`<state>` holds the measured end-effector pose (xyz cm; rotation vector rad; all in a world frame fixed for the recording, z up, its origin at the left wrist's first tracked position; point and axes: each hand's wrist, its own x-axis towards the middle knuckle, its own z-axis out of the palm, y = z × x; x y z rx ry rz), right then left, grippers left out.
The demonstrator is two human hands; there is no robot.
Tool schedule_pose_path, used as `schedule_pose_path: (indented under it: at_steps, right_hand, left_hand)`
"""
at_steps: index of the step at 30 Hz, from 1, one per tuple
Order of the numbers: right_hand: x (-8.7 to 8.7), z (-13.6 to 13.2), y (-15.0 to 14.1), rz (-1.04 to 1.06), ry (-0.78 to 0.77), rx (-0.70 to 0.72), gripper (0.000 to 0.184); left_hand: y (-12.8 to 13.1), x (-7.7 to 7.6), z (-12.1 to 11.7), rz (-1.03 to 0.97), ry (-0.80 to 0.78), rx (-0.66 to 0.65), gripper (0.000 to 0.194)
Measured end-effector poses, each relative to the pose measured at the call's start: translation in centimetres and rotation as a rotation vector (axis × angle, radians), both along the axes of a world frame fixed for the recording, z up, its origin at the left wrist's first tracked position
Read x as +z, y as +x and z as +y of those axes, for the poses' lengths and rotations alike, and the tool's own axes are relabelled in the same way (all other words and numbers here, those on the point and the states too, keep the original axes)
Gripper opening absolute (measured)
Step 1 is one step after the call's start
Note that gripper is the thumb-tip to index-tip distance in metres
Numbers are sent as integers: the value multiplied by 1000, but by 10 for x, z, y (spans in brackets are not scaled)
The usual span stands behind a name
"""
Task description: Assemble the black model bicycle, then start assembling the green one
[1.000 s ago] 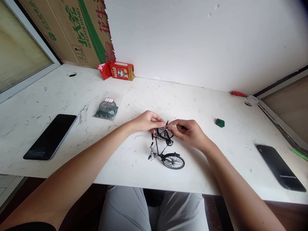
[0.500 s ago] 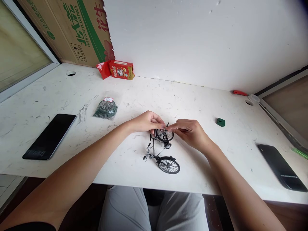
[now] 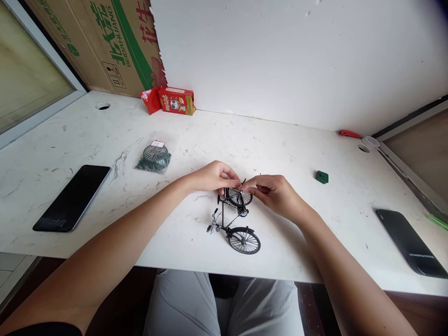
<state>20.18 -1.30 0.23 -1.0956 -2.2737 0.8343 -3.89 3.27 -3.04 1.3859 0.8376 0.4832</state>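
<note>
A black model bicycle [image 3: 224,214] lies on its side on the white table, its silver handlebars and front wheel nearest me. My left hand [image 3: 222,178] is closed on the far end, thumb and fingers pinching the rear of the bicycle by its wheel. From the right, my right hand [image 3: 271,189] reaches to the same rear wheel [image 3: 240,196], thumb and forefinger pinched close together at its hub. Whatever small part lies between those fingertips is too small to make out.
A clear bag of dark green parts and a wheel [image 3: 154,156] lies left of my hands. Phones rest at left [image 3: 72,198] and right [image 3: 411,242]. A small green block [image 3: 322,177], a red-handled tool [image 3: 350,134] and a red box [image 3: 177,101] stand farther off.
The bicycle's front end has swung slightly left and toward me. My right hand has shifted a little about the rear hub, while my left hand has stayed at the rear wheel.
</note>
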Motion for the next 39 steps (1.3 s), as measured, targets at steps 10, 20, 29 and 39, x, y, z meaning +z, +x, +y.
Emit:
schedule_pose_path:
  at_steps: [10,20,29,39]
  right_hand:
    - [1,0,1,-65,43,51,18]
    - [10,-12,2,-277,350,122,27]
    - [13,-17,-4,-267,365,71,16]
    - [2,-3,2,57,-71,-91,4]
  left_hand:
    - [0,0,0,19,-9,-13,19]
    - [-4,10,-1,60,2,-65,26]
    - [-3,5,0,43,-2,-82,30]
    - [-1,0,0,1,11,-74,34]
